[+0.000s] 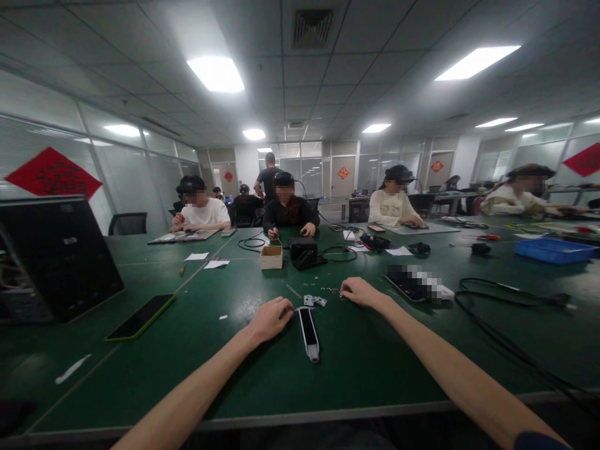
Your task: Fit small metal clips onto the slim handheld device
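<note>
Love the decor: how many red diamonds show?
5: large diamond at left; back-left diamond, back-centre diamond and back-right diamond; cut-off diamond at right edge. Others may be hidden.

1. All is carried by green bench (pixel 360 384).
2. White-framed device (pixel 308 334) with dark panel is laid flat at front centre.
3. Small white plates (pixel 309 300) and tiny metal parts (pixel 334 290) are scattered just beyond it.
4. Green-edged phone (pixel 140 317) is placed left, near black computer case (pixel 60 256).
5. Cardboard box (pixel 271 258) is set farther back; blue tray (pixel 544 253) is placed right.
</note>
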### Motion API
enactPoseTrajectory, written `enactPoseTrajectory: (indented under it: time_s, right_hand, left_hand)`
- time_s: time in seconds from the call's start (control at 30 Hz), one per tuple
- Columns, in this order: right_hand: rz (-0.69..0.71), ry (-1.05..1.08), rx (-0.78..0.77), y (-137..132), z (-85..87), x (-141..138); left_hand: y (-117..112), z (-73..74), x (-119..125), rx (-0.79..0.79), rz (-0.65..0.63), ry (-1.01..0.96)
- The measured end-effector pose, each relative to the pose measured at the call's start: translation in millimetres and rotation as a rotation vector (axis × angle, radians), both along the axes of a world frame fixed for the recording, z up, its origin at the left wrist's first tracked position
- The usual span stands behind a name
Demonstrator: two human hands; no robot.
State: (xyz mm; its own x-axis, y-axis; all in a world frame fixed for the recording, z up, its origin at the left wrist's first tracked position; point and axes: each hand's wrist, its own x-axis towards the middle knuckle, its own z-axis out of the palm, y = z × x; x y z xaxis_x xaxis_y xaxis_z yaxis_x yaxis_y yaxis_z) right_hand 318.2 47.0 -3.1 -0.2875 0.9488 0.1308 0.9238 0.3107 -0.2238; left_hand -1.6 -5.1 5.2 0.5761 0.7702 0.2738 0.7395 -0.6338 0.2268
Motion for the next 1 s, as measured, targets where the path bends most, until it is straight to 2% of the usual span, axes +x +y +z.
enactPoseTrajectory:
  time_s: [0.27,0.47,0.73,0.83,1.0]
  right_hand:
    - [-0.009,-0.038,0.053,-3,2.2,-1]
    - [-0.187,-0.056,-0.087,6,8.7,-8]
    - [-0.327,-0.020,-0.230,16,13.9,-11]
    - [-0.294,0.011,-0.256,12,12.7,-10]
    - [-0.149,0.075,-0.274,7,13.7,-2]
  left_hand:
    - [4,-5.6,-2,0.035,0.006,-0.005]
    - [3,-4.4,-1,0.026,0.001,0.005]
    - [1,-3.4,-1,0.001,-0.010,0.010]
    - [1,-2.5,-1,0.014,-0.026,0.001]
    - [2,-3.8,-1,0.017,-0.023,-0.006]
